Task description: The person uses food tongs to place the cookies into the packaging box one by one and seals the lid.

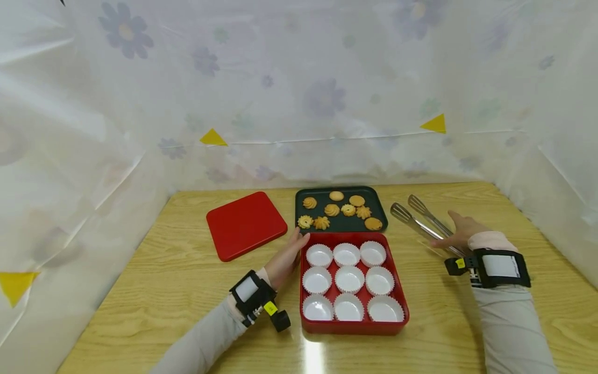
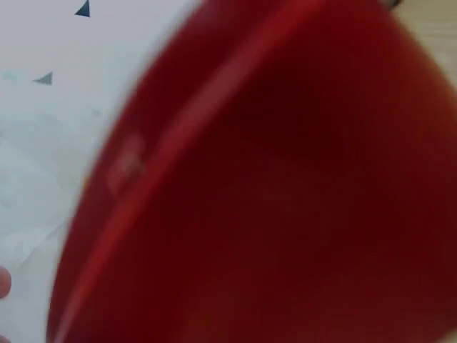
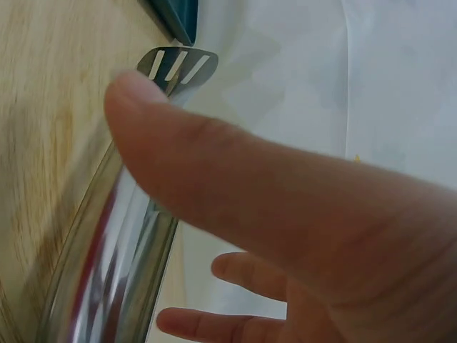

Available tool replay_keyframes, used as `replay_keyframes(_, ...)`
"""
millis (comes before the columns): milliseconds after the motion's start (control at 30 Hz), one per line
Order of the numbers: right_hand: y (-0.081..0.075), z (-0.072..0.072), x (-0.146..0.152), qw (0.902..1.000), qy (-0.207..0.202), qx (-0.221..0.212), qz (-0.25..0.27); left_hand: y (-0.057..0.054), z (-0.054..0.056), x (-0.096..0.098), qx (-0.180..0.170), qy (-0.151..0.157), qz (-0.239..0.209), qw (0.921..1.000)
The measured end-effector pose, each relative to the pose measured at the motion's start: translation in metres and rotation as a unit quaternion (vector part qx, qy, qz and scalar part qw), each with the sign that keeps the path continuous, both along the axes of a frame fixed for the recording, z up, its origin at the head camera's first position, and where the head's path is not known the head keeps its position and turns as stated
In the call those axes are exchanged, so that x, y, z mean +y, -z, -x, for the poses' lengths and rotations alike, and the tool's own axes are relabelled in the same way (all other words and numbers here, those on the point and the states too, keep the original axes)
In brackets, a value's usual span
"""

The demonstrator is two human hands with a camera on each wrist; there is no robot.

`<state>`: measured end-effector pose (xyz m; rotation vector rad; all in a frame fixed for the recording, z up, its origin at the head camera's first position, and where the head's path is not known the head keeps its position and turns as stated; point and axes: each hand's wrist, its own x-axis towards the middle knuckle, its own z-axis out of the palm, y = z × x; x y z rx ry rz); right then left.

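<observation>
A red square box [image 1: 353, 328] stands at the middle front, holding rows of white fluted baking cups [image 1: 349, 279]. At its left wall is my left hand [image 1: 282, 264], fingers extended along the far left corner; in the left wrist view the box wall [image 2: 285, 179] fills most of the picture. To the right, my right hand [image 1: 460, 234] is over the handle end of metal tongs [image 1: 416, 223], thumb and fingers spread apart. The right wrist view shows the thumb [image 3: 214, 161] crossing in front of the tongs' shiny arms [image 3: 118, 246], their slotted head beyond.
Behind the box lies a dark green tray [image 1: 349, 225] with several cookies [image 1: 331, 210] of different shapes. A red lid [image 1: 246, 225] lies flat at the back left. Patterned sheeting [image 1: 322, 67] encloses the wooden table [image 1: 177, 280] at the back and both sides.
</observation>
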<state>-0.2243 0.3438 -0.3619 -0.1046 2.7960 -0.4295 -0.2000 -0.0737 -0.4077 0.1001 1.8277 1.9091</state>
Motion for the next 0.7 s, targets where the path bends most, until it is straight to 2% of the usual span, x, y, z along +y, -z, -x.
replay_keyframes(133,0.002,-0.001,0.002,0.9999,0.0,-0.013,0.002,0.01,-0.002,-0.007,0.023,0.034,0.007,0.9991)
replay_keyframes(267,0.005,0.0,0.007,0.9997,0.001,-0.024,0.002,0.015,-0.001,-0.011,0.052,0.054,0.01,0.9971)
replay_keyframes(400,0.008,0.003,0.01,0.9996,0.002,-0.028,0.01,0.017,0.0,-0.012,0.067,0.056,0.01,0.9961)
replay_keyframes(567,0.01,0.006,0.011,0.9994,-0.01,-0.019,0.026,0.019,0.0,-0.014,0.069,0.045,0.02,0.9964)
replay_keyframes(700,0.008,0.005,0.012,0.9983,-0.011,-0.035,0.046,0.021,-0.001,-0.014,0.072,0.044,0.02,0.9962)
